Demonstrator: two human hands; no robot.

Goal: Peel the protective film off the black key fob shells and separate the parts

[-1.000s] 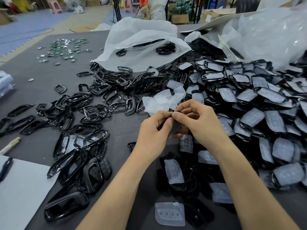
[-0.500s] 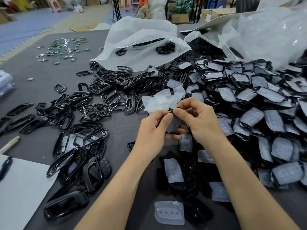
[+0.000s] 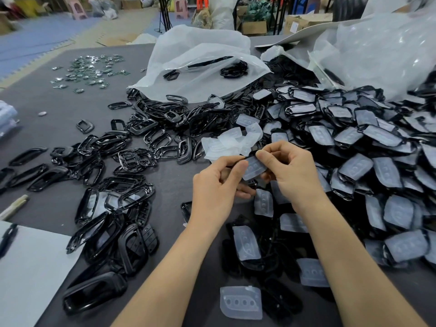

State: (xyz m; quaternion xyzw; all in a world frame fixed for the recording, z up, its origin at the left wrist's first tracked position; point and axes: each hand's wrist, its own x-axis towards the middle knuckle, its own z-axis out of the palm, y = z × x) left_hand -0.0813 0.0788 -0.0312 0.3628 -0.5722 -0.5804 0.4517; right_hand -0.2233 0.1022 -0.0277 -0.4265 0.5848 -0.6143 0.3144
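Left hand [image 3: 218, 185] and right hand [image 3: 291, 172] both pinch one film-covered key fob shell [image 3: 253, 167]. Held above tabletop [image 3: 165, 182], near peeled film pile [image 3: 226, 143].

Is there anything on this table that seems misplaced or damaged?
Only one small thing: a clear film lies loose at the near edge of the table, apart from the heap of peeled films farther back. Nothing looks broken or spilled.

A white sheet of paper [image 3: 30, 274] lay on the near left corner of the dark grey table [image 3: 47, 109]. A black pen [image 3: 7, 239] rested across its edge, with a cream marker [image 3: 14, 206] just beyond. Farther back on the left, small silvery metal pieces [image 3: 89, 72] lay scattered. A crumpled translucent plastic bag [image 3: 200, 55] sat mid-table. Behind were a cardboard box [image 3: 253, 27], a pink plastic stool [image 3: 76, 8] and blue foam floor mats [image 3: 35, 41].
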